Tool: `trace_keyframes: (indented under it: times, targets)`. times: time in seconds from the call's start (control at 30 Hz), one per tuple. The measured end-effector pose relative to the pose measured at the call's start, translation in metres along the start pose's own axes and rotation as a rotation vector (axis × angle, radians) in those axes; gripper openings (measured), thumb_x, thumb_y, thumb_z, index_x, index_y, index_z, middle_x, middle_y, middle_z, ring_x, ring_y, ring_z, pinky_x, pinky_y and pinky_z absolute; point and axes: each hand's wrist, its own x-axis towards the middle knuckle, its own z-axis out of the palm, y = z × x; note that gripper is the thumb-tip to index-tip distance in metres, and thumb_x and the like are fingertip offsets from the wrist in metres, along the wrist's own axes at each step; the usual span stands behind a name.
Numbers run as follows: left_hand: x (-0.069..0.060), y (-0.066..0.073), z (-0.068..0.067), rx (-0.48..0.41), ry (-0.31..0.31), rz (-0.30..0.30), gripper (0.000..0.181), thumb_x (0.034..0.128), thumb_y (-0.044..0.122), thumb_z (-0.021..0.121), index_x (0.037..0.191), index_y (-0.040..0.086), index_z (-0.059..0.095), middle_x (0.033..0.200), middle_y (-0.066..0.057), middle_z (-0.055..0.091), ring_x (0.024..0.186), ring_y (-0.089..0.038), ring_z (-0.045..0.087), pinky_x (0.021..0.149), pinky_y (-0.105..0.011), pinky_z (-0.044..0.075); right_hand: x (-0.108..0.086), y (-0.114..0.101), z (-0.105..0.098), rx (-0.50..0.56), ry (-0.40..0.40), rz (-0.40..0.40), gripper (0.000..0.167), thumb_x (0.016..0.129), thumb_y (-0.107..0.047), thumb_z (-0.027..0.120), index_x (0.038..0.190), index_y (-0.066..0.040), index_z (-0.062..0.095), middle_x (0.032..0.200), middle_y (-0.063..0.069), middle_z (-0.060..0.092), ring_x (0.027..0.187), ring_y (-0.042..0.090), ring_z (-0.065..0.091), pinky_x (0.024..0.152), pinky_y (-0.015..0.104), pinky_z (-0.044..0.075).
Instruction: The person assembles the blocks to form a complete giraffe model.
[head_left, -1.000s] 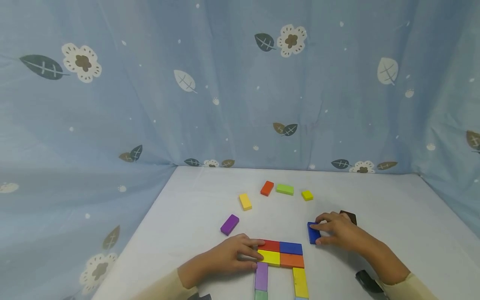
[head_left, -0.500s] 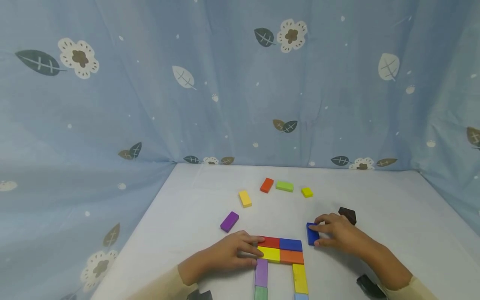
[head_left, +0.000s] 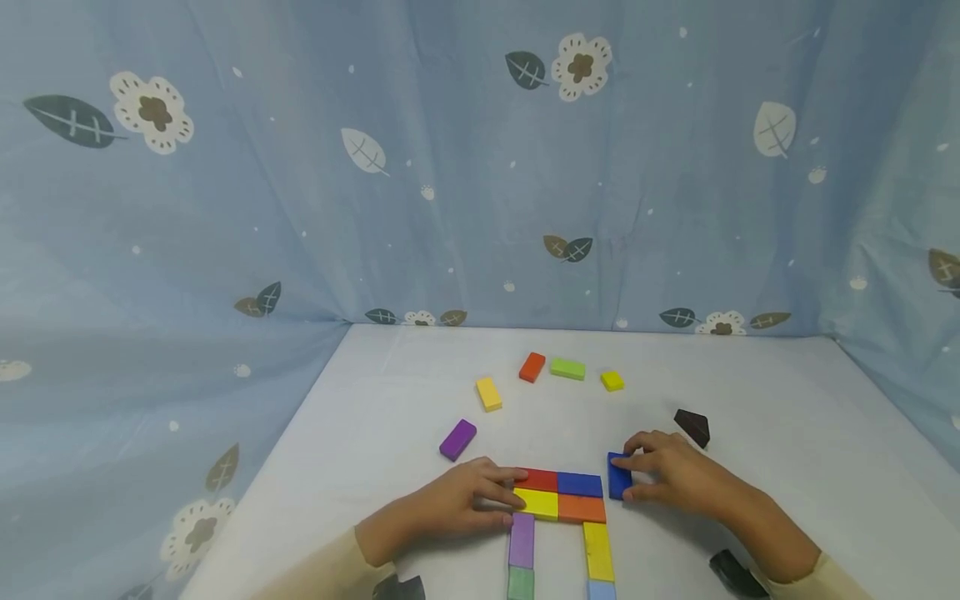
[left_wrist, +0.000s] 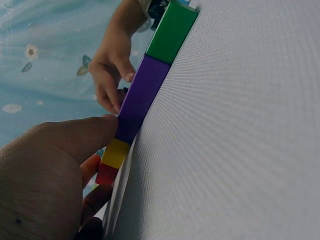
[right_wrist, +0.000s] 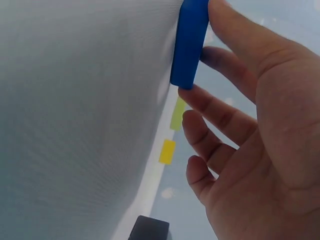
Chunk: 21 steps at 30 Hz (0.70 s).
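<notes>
In the head view my left hand (head_left: 459, 502) rests against the left side of a flat arrangement of coloured blocks. Its fingertips touch the red block (head_left: 538, 479) and the yellow block (head_left: 542, 503), while the thumb touches the purple block (left_wrist: 142, 97) in the left wrist view. My right hand (head_left: 678, 473) pinches a dark blue block (head_left: 618, 482) between thumb and fingers, just right of the arrangement, with a small gap between. Another blue block (head_left: 580, 484) and an orange block (head_left: 582, 508) complete the two upper rows. Below the orange one lies a long yellow block (head_left: 598, 551).
Beyond the hands lie a loose purple block (head_left: 457, 439), a pale yellow one (head_left: 489, 394), a red-orange one (head_left: 532, 367), a lime one (head_left: 567, 368) and a small yellow one (head_left: 612, 381). A dark brown piece (head_left: 692, 426) lies behind my right hand. A patterned curtain (head_left: 480, 167) hangs behind.
My right hand has slid the dark blue block a little left and toward me, closer to the arrangement. The dark brown piece shows more fully. My left hand stays on the blocks.
</notes>
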Motion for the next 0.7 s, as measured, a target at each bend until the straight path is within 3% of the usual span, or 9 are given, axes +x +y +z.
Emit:
trace_keyframes:
  times: [0.7]
  targets:
    - [0.0006, -0.0011, 0.0002, 0.004, 0.006, 0.011, 0.033, 0.0964, 0.049, 0.055, 0.124, 0.035, 0.067, 0.145, 0.019, 0.043, 0.113, 0.000, 0.046, 0.092, -0.022, 0.042, 0.0004, -0.0103, 0.0033, 0.040, -0.022, -0.014, 0.056, 0.074, -0.067, 0.068, 0.115, -0.029, 0.074, 0.110, -0.016, 0.056, 0.101, 0.013, 0.049, 0.088, 0.046, 0.045]
